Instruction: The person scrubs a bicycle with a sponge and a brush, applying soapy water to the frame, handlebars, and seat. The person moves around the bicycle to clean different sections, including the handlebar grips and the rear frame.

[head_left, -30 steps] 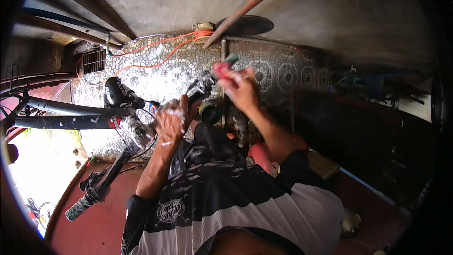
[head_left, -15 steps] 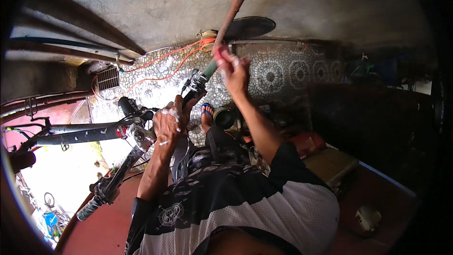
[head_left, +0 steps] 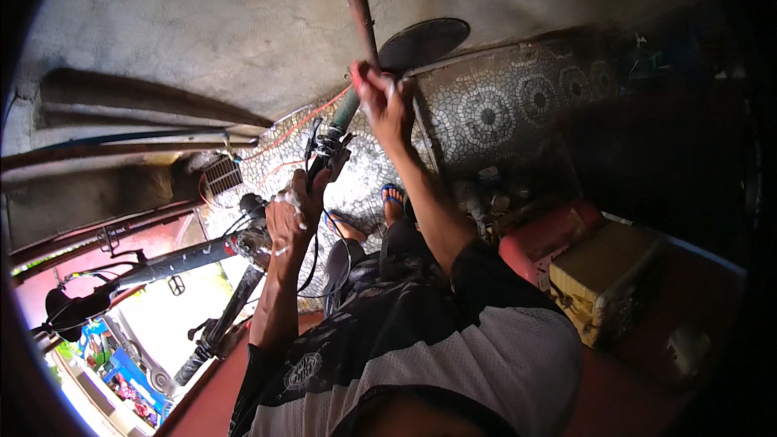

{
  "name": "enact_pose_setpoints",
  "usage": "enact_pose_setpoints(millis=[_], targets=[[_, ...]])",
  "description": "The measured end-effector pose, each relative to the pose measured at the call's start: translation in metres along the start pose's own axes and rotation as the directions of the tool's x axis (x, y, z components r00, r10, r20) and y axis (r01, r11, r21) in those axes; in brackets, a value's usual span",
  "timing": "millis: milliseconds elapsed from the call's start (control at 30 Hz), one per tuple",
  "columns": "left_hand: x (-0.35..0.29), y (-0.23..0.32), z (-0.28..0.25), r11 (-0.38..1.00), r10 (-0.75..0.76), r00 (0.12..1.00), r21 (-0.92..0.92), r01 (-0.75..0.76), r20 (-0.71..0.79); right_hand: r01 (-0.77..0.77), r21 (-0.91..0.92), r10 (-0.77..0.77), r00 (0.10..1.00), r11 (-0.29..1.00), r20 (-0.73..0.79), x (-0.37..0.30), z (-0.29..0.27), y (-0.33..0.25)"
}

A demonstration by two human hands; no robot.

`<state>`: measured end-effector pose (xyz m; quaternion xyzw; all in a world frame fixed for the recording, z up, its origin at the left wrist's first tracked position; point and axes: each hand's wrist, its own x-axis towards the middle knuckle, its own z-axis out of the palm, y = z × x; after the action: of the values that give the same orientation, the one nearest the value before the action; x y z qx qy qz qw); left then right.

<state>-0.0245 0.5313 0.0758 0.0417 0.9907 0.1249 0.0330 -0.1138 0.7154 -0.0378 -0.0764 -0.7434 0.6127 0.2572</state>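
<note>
A dark bicycle (head_left: 178,260) stands at my left, its handlebar (head_left: 234,296) running diagonally up toward the wall. My left hand (head_left: 291,217), spotted with white foam, is wrapped around the bar beside the stem (head_left: 256,244). Farther along the bar are a brake lever (head_left: 314,139) and a green handgrip (head_left: 346,110). At that grip's outer end, my right hand (head_left: 385,107) has its fingers closed on a small red, soft-looking piece (head_left: 359,74). Foam shows on these fingers too. Motion blurs the red piece, and its kind is unclear.
A brown pole (head_left: 354,0) leans past the bar's end, near a dark round disc (head_left: 425,43) at the wall. An orange hose (head_left: 316,117) and a drain grate (head_left: 222,176) lie on the patterned floor. A yellowish box (head_left: 603,267) and red container (head_left: 550,239) stand right.
The view has turned and shifted, so the surroundings appear tilted. My left hand keeps its hold on the bar; my right stays around the grip's end with the red piece.
</note>
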Motion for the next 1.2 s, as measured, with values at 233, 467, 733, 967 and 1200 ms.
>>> enact_pose_setpoints(millis=[233,467,733,967,1200], targets=[[0.005,0.019,-0.017,0.994,-0.087,0.995,0.064,0.084,0.050,0.297,0.118,-0.297,0.955,0.947,-0.019,0.002,-0.005,-0.020],[0.005,0.019,-0.015,1.000,0.017,1.000,0.008,-0.017,-0.013,0.409,-0.046,-0.411,0.911,0.911,-0.028,0.010,-0.007,-0.033],[0.002,0.021,-0.015,0.997,-0.058,0.997,0.054,0.055,0.054,0.292,-0.006,-0.291,0.953,0.956,-0.083,0.010,-0.005,-0.039],[0.012,0.016,-0.012,0.994,-0.096,0.995,0.051,0.095,0.024,0.010,0.051,-0.013,0.998,0.999,0.063,0.048,0.015,-0.016],[-0.002,0.019,-0.024,0.998,-0.041,0.998,0.054,0.039,0.038,-0.524,0.667,0.736,0.675,0.529,-0.054,0.086,-0.006,0.025]])
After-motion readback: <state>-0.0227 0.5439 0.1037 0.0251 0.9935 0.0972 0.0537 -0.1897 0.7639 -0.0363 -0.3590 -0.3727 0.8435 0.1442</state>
